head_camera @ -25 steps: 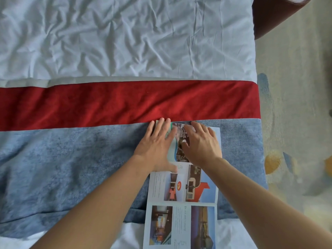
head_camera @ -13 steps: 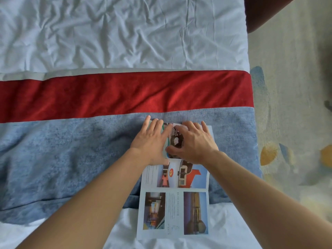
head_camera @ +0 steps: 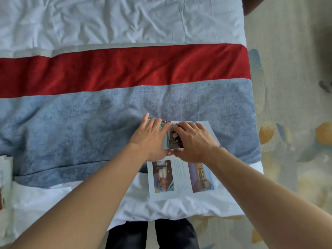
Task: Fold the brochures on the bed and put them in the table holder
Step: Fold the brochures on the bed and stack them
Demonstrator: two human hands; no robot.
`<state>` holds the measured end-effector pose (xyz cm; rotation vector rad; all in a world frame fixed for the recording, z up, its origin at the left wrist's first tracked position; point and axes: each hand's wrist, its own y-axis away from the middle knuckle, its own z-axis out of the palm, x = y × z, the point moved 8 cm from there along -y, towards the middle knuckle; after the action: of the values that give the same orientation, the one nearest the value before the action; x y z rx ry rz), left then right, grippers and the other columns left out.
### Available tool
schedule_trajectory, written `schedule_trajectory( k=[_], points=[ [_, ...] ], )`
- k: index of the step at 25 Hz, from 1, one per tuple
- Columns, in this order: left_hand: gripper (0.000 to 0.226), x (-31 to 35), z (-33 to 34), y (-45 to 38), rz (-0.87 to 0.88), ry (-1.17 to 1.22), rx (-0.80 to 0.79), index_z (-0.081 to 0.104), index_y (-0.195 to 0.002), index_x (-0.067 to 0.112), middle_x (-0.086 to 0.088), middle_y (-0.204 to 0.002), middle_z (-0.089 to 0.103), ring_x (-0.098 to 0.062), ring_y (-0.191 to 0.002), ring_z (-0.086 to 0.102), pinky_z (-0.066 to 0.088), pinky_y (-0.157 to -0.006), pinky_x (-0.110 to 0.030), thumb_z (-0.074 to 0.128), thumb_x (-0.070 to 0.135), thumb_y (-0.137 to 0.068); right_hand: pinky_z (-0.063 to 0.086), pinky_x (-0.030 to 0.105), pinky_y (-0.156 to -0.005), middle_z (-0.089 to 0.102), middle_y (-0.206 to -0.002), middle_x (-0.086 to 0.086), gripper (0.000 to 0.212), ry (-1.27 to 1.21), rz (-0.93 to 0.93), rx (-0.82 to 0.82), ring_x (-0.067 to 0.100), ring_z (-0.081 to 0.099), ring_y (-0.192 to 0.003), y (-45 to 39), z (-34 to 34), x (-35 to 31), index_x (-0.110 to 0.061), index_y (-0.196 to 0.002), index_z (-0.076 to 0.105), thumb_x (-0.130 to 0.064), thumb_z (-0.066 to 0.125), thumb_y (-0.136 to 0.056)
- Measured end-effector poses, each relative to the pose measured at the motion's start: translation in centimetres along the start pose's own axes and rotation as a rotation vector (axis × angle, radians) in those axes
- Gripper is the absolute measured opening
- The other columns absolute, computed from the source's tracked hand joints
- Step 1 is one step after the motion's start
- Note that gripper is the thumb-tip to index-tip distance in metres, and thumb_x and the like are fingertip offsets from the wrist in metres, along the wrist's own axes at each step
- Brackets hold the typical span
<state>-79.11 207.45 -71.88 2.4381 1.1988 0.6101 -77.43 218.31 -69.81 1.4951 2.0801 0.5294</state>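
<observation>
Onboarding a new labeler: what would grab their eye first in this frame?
Probably the red band running across the bed between the white sheet and the blue-grey band. Next, the left hand and right hand pressing side by side on a folded-over panel of the brochure, near the bed's right edge. Its lower panel lies flat on white bedding, photos up.

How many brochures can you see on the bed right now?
1: the brochure lies near the bed's foot edge, its far panel under the left hand and right hand. Papers at the frame's left edge may be more; cannot tell.
</observation>
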Motion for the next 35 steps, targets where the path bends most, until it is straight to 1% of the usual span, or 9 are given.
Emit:
schedule_trajectory(
  k=[4,11,15,19,23,27,29,31,35],
  points=[
    [0.085,1.9,1.1,2.5,0.106,0.073,-0.012,0.022,-0.149,0.022,-0.009,-0.154,0.024,-0.029,-0.147,0.015,-0.004,-0.121,-0.052,0.042,0.069,-0.082,0.036,0.041,-0.104,0.052,-0.132,0.003,0.054,-0.035,0.055,0.051,0.028,0.049,-0.120,3.0,1.6,-1.8,-0.021,-0.138,0.041,-0.044,0.049,-0.090],
    [0.097,4.4,4.5,6.2,0.230,0.175,0.001,0.043,-0.138,0.019,0.000,-0.140,0.041,-0.020,-0.132,0.036,0.021,-0.117,-0.041,0.032,0.089,-0.072,0.028,0.043,-0.111,0.040,-0.146,0.005,0.089,-0.075,0.083,0.085,0.029,0.037,-0.136,8.0,7.1,-4.0,-0.014,-0.146,0.038,-0.068,0.050,-0.077],
    [0.062,3.8,5.6,6.3,0.207,0.157,0.057,0.046,-0.132,0.020,0.002,-0.132,0.047,-0.020,-0.124,0.042,0.036,-0.103,-0.036,0.047,0.061,-0.085,0.015,0.054,-0.119,0.019,-0.161,0.004,0.115,-0.084,0.135,-0.002,0.026,0.015,-0.149,9.0,9.7,-3.8,-0.024,-0.152,0.027,-0.088,0.048,-0.059],
    [0.041,4.5,5.5,5.4,0.135,0.105,0.093,0.048,-0.125,0.017,-0.004,-0.118,0.051,-0.026,-0.112,0.049,0.040,-0.094,-0.038,0.053,0.031,-0.086,0.011,0.057,-0.119,0.002,-0.165,0.007,0.113,0.038,0.124,-0.047,0.028,0.001,-0.151,8.9,10.9,-3.8,-0.025,-0.158,0.011,-0.068,0.067,-0.070],
    [0.023,2.4,3.6,4.7,-0.003,0.241,0.204,0.046,-0.113,0.015,-0.006,-0.109,0.051,-0.027,-0.097,0.056,0.043,-0.076,-0.036,0.051,0.009,-0.091,0.013,0.057,-0.119,0.016,-0.164,0.012,0.088,0.052,0.171,0.132,0.031,0.011,-0.151,8.0,9.0,-4.0,-0.020,-0.155,0.026,-0.035,0.069,-0.080],
    [0.019,-3.5,1.7,5.5,-0.278,0.534,0.337,0.046,-0.105,0.017,-0.006,-0.104,0.054,-0.033,-0.083,0.057,0.034,-0.058,-0.037,0.049,0.005,-0.091,0.024,0.054,-0.117,0.020,-0.161,0.015,0.088,-0.092,0.393,0.279,0.035,0.019,-0.148,5.9,5.1,-2.0,-0.018,-0.153,0.025,-0.039,0.071,-0.081],
    [0.021,-6.3,1.0,6.4,-0.382,0.597,0.414,0.048,-0.104,0.017,-0.006,-0.102,0.057,-0.034,-0.082,0.057,0.036,-0.057,-0.038,0.050,0.003,-0.088,0.045,0.049,-0.097,0.032,-0.153,0.011,0.086,-0.305,0.509,0.294,0.036,0.044,-0.131,4.0,3.6,-1.3,-0.024,-0.154,0.018,-0.039,0.066,-0.084],
    [0.022,-8.4,0.6,7.7,-0.433,0.607,0.473,0.047,-0.102,0.018,-0.003,-0.098,0.059,-0.031,-0.078,0.055,0.035,-0.055,-0.037,0.051,0.002,-0.086,0.049,0.044,-0.084,0.047,-0.140,0.007,0.082,-0.495,0.493,0.266,0.032,0.056,-0.114,1.4,3.0,-2.1,-0.030,-0.153,0.016,-0.035,0.062,-0.085],
    [0.027,-11.3,1.0,10.2,-0.552,0.666,0.557,0.042,-0.097,0.024,0.007,-0.087,0.058,-0.025,-0.071,0.053,0.031,-0.052,-0.032,0.053,0.002,-0.086,0.048,0.045,-0.094,0.057,-0.131,0.003,0.079,-0.771,0.458,0.260,0.025,0.053,-0.117,-2.8,1.7,-4.7,-0.032,-0.152,0.022,-0.030,0.064,-0.085]
  ],
)
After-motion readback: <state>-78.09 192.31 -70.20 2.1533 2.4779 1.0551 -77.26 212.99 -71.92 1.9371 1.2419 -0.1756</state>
